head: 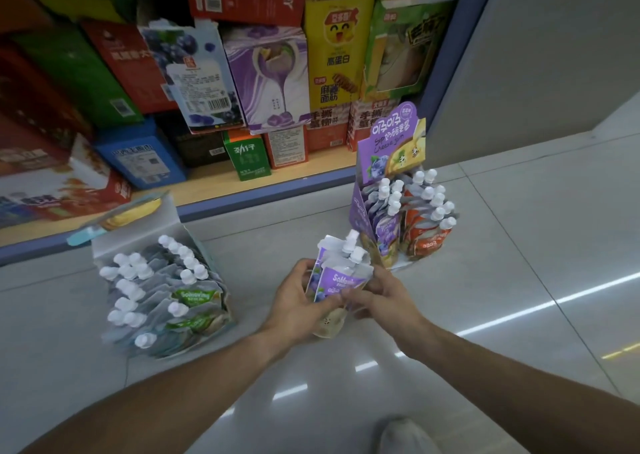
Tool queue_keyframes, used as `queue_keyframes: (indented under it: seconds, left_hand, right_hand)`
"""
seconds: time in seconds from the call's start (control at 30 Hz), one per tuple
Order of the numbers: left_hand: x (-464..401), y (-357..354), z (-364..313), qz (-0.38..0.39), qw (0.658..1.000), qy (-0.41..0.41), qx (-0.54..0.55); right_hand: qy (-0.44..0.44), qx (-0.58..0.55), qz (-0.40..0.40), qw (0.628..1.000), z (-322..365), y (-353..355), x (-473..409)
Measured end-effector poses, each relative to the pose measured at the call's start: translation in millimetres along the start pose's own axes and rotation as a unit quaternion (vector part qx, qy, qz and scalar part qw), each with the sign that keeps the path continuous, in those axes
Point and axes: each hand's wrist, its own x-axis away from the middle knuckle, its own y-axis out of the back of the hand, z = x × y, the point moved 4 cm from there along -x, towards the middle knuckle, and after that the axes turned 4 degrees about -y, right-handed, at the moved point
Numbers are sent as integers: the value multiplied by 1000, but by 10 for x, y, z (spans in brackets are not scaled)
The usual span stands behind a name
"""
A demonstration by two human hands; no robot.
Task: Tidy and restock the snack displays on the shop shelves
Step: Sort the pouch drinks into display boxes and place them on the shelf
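Between my hands is a small bunch of purple spouted snack pouches [341, 275] with white caps, held above the floor. My left hand [299, 303] grips the bunch from the left side. My right hand [382, 296] pinches the front pouch at its lower edge. Just beyond them a purple cardboard display stand [384, 145] sits on the floor, holding purple and orange pouches [427, 218]. To the left an open white box [162, 225] holds several grey-green pouches [156, 290] with white caps.
The bottom shop shelf [242, 190] runs along the back, packed with snack boxes in red, green, blue, purple and yellow. A grey wall panel [554, 55] stands at the right. My shoe [405, 436] shows at the bottom on the glossy tiled floor [519, 315].
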Motion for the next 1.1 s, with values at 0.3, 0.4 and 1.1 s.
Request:
queue_keyframes:
  seconds: [0.3, 0.4, 1.1]
  left_hand:
    - [-122, -794, -731, -59, 968, -209, -122]
    - [-252, -925, -760, -82, 960, -227, -140]
    - [-622, -1051, -262, -42, 931, -118, -344]
  right_hand:
    - [210, 91, -107, 967, 716, 816, 253]
    - [224, 136, -110, 959, 851, 951, 144]
    - [205, 468, -151, 846, 711, 839, -393]
